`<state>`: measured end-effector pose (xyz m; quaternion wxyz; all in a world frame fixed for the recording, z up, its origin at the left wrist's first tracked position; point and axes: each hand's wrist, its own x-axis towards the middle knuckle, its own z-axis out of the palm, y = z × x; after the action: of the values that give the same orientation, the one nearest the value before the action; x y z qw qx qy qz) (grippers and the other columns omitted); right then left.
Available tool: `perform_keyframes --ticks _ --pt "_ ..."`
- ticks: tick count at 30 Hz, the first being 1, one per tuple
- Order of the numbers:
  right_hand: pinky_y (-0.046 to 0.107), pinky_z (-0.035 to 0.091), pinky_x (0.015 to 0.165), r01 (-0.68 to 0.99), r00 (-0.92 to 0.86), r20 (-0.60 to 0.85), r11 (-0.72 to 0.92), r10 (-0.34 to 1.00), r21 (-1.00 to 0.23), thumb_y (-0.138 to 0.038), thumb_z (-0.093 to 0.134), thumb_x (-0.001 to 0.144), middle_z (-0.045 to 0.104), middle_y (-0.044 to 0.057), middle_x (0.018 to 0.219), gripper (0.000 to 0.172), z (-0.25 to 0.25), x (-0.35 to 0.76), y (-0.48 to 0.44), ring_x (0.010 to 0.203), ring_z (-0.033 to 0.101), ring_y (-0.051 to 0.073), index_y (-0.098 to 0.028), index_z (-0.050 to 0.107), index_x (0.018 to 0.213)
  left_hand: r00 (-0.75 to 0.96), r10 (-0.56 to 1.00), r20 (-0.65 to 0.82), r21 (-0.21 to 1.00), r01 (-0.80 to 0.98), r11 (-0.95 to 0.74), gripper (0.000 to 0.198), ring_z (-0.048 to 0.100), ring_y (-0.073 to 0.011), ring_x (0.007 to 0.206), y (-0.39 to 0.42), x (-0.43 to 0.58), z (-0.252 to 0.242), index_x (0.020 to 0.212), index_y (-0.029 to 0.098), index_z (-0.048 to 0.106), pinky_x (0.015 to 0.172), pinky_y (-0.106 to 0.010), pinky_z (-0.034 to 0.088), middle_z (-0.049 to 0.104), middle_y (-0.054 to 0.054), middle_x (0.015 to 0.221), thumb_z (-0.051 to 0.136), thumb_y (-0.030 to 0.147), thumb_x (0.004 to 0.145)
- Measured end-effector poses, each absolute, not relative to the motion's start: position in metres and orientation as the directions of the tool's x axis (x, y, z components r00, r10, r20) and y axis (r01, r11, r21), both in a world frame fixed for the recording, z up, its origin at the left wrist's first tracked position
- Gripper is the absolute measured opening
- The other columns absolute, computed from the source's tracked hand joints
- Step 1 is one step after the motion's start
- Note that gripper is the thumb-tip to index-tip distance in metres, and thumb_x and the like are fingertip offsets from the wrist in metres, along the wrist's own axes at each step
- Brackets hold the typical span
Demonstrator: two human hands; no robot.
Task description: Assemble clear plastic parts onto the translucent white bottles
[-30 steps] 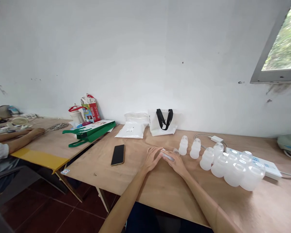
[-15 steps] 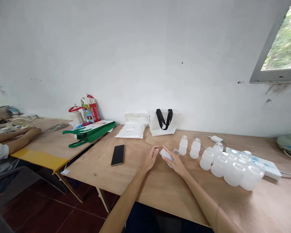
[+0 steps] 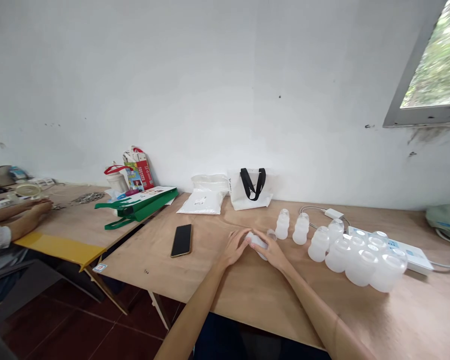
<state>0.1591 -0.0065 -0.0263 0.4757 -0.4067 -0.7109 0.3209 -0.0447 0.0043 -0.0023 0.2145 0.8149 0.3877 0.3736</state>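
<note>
Your bottle is frosted, translucent white plastic, short and round-shouldered, and it sits tilted on its side between your hands, low over the tabletop. Your grip is clamped on it from both sides: your left hand cups the left end, and your right hand wraps the right, with its lower end showing below your fingers. A small clear ring stands just beyond your right hand. Similar bottles stand close by on the right, and a phone lies well to the left.
</note>
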Motion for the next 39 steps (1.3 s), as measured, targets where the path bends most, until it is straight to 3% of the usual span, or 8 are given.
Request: perform_keyframes --ticks 5,10,14,19,26,31,35,39 --pt "0.051 0.041 0.119 0.321 -0.264 0.478 0.544 0.838 -0.776 -0.056 0.060 0.098 0.061 0.006 0.148 0.039 -0.027 0.160 -0.007 0.139 0.055 0.030 -0.035 0.076 0.126 0.313 0.839 0.444 0.672 0.503 -0.543 0.041 0.062 -0.0213 0.126 0.003 -0.044 -0.001 0.136 0.031 0.060 0.117 -0.043 0.043 0.070 -0.001 0.136 0.033 0.046 0.109" --pt "0.053 0.043 0.117 0.356 -0.188 0.476 0.511 0.859 -0.782 -0.057 0.066 0.093 0.057 0.008 0.151 0.062 -0.028 0.160 -0.005 0.140 0.052 0.031 -0.034 0.057 0.149 0.324 0.838 0.439 0.663 0.513 -0.545 0.040 0.063 -0.0217 0.126 0.003 -0.043 -0.001 0.132 0.030 0.062 0.117 -0.043 0.043 0.072 -0.002 0.132 0.033 0.044 0.109" --pt "0.049 0.044 0.117 0.306 -0.263 0.481 0.545 0.836 -0.780 -0.054 0.063 0.096 0.066 0.009 0.141 0.049 -0.023 0.160 -0.006 0.136 0.057 0.032 -0.028 0.069 0.137 0.344 0.826 0.447 0.639 0.523 -0.564 0.042 0.064 -0.0225 0.124 0.005 -0.044 -0.004 0.133 0.028 0.062 0.116 -0.042 0.044 0.072 -0.003 0.130 0.032 0.044 0.109" --pt "0.045 0.055 0.104 0.276 -0.288 0.491 0.562 0.822 -0.779 -0.054 0.059 0.099 0.063 0.009 0.140 0.040 -0.020 0.159 -0.011 0.131 0.059 0.030 -0.030 0.075 0.128 0.421 0.800 0.427 0.637 0.487 -0.597 0.040 0.062 -0.0202 0.128 0.005 -0.044 -0.004 0.134 0.031 0.061 0.119 -0.041 0.040 0.070 -0.001 0.135 0.034 0.046 0.109" --pt "0.048 0.046 0.114 0.334 -0.234 0.524 0.574 0.819 -0.748 -0.052 0.068 0.093 0.063 0.008 0.137 0.046 -0.024 0.160 -0.008 0.131 0.059 0.029 -0.034 0.069 0.136 0.417 0.812 0.410 0.652 0.489 -0.580 0.041 0.062 -0.0215 0.125 0.004 -0.045 -0.003 0.137 0.030 0.059 0.117 -0.041 0.041 0.069 -0.002 0.138 0.035 0.046 0.108" --pt "0.051 0.052 0.106 0.375 -0.193 0.459 0.498 0.867 -0.782 -0.043 0.080 0.080 0.068 0.008 0.130 0.074 -0.025 0.156 -0.010 0.122 0.063 0.030 -0.031 0.055 0.149 0.365 0.838 0.407 0.637 0.543 -0.546 0.041 0.065 -0.0222 0.108 0.010 -0.044 -0.006 0.116 0.027 0.068 0.105 -0.040 0.048 0.075 -0.002 0.116 0.038 0.054 0.107" --pt "0.051 0.048 0.111 0.366 -0.282 0.491 0.566 0.824 -0.739 -0.037 0.074 0.084 0.067 0.008 0.138 0.064 -0.020 0.151 -0.016 0.123 0.064 0.031 -0.030 0.058 0.146 0.296 0.858 0.419 0.573 0.647 -0.503 0.052 0.063 -0.0237 0.095 0.012 -0.046 -0.007 0.088 0.025 0.069 0.103 -0.045 0.045 0.072 -0.002 0.088 0.034 0.059 0.106" --pt "0.050 0.044 0.116 0.380 -0.306 0.529 0.611 0.791 -0.694 -0.042 0.068 0.092 0.064 0.008 0.144 0.061 -0.014 0.153 -0.019 0.133 0.058 0.032 -0.032 0.054 0.151 0.257 0.848 0.464 0.558 0.658 -0.505 0.060 0.062 -0.0257 0.098 0.011 -0.049 -0.007 0.077 0.027 0.066 0.105 -0.046 0.042 0.070 -0.004 0.086 0.022 0.054 0.109"
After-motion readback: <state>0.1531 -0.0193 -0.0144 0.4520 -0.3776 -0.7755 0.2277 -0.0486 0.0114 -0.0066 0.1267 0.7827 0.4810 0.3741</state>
